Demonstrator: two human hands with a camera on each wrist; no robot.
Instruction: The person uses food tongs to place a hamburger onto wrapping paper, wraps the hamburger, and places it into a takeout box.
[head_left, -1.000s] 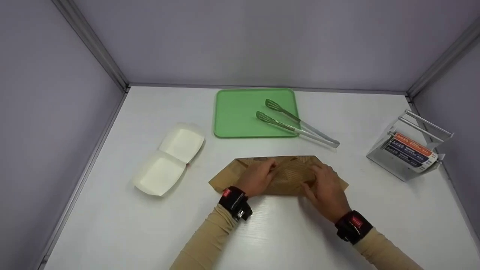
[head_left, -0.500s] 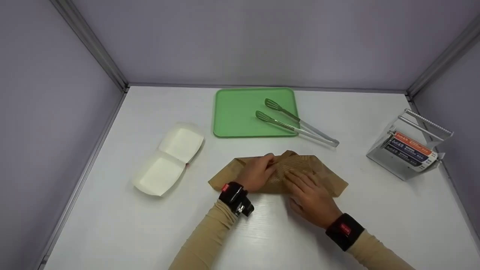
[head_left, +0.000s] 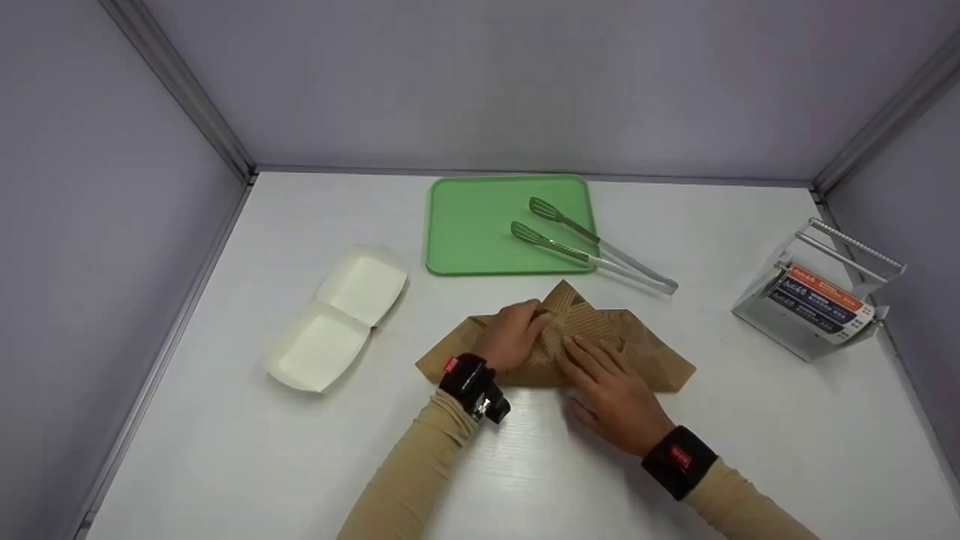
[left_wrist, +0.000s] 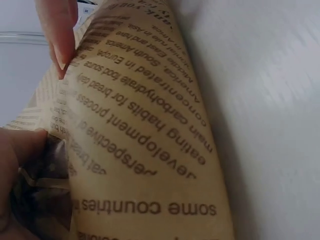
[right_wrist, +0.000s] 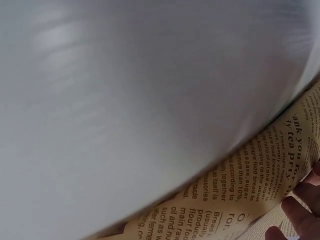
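Brown wrapping paper (head_left: 585, 319) printed with dark text lies folded on the white table in the head view, one pointed flap standing up at the far side. My left hand (head_left: 511, 337) holds the left-middle of the fold, its fingers bent. Up close in the left wrist view, a finger and thumb touch the printed paper (left_wrist: 135, 125), and something dark shows inside near the thumb. My right hand (head_left: 616, 394) presses on the fold right of the middle with fairly straight fingers. Its fingertips touch the paper (right_wrist: 240, 190) in the right wrist view. What the paper covers is mostly hidden.
An opened white clamshell box (head_left: 322, 349) sits to the left. Behind the paper lies a green tray (head_left: 472, 225), with tongs (head_left: 622, 270) resting across its right edge. At the far right stands a clear holder (head_left: 780, 330) with labelled packs. Walls enclose the table's back and sides.
My right hand has moved left and inward, from the paper's right part to near its middle, its fingers straightening. A pointed flap has risen at the far edge. The left hand has barely moved.
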